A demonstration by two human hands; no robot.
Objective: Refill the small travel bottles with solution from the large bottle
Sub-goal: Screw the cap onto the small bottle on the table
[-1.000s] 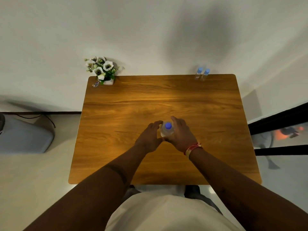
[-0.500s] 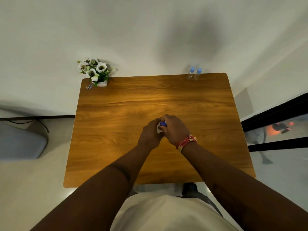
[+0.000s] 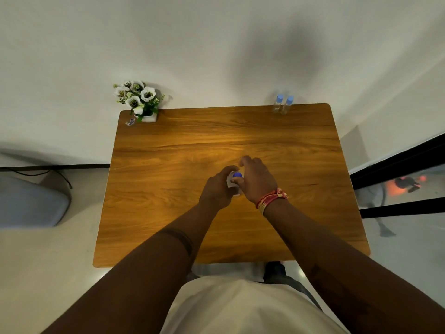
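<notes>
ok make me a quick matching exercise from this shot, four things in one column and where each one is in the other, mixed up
Things:
1. large bottle
2. small travel bottles
3. flower pot
4. bracelet

Places:
A. far right corner of the table
B. on the right wrist
C. between both hands, mid-table
D. far left corner of the table

Pairs: 1-C, 2-A, 3-D, 4-B

A plain indoor room: wooden table (image 3: 216, 145) against a white wall (image 3: 216, 44), with potted artificial flowers (image 3: 138, 100).
</notes>
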